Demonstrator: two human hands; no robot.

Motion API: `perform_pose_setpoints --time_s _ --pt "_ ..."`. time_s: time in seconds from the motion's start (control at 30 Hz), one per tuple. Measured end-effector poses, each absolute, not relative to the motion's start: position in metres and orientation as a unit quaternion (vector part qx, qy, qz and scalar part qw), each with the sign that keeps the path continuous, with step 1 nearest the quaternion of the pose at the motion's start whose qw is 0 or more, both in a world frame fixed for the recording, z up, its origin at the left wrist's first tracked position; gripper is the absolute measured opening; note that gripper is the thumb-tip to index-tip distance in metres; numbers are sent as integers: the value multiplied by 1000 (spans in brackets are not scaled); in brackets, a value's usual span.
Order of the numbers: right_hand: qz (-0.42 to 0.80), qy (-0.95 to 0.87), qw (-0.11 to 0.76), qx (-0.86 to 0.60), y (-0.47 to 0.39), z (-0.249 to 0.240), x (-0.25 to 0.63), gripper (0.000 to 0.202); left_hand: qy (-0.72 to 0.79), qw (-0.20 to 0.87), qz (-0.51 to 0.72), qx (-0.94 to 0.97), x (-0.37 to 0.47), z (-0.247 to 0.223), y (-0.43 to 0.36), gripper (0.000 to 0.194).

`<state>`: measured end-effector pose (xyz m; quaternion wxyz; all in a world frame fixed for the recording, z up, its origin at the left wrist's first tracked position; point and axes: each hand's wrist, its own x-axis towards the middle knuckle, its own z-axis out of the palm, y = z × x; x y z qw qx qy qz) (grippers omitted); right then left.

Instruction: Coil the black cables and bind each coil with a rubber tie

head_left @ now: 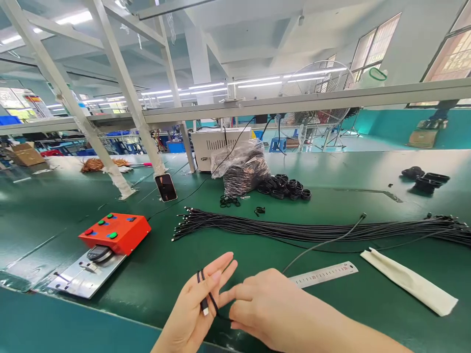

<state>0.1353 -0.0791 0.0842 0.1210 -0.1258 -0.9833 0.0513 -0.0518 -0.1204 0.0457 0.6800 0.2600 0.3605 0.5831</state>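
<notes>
In the head view, a thin black cable (212, 297) is looped around the fingers of my left hand (189, 306). Its plug (204, 307), with a pale metal tip, lies against the palm. My left fingers are stretched out and the thumb rests over the loops. Close beside it on the right, my right hand (270, 301) is closed on the cable's running part, fingers curled. A steel ruler (326, 274) lies flat just beyond the right hand. From behind that hand, a grey-looking cable length (326, 245) runs up to a connector on the bench.
A long bundle of black cables (265, 228) stretches across the green bench (165, 274). Coiled cables (283, 186) sit beside a plastic bag (245, 171). An orange button box (117, 230) stands left, a phone (166, 187) behind it. A cream strip (408, 282) lies right.
</notes>
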Motion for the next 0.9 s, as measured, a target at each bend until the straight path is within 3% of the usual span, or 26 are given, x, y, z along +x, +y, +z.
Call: perform_pose_setpoints --time_s 0.13,0.33,0.53,0.63,0.77,0.9 --pt "26 -992 97 -83 -78 87 131 26 332 686 613 209 -58 42 -120 31" --pt "56 -976 192 -82 -62 86 126 15 364 715 562 200 -39 44 -133 22" --pt "285 -915 241 -151 -34 81 120 6 305 795 476 219 -28 53 -140 56" --pt "396 -867 262 -152 -27 75 114 3 301 807 444 247 -28 56 -139 63" --pt "472 -812 282 -197 -37 61 107 8 337 781 477 221 -37 58 -142 47" --pt "450 -815 261 -254 -65 43 106 22 318 729 565 218 -50 62 -144 36"
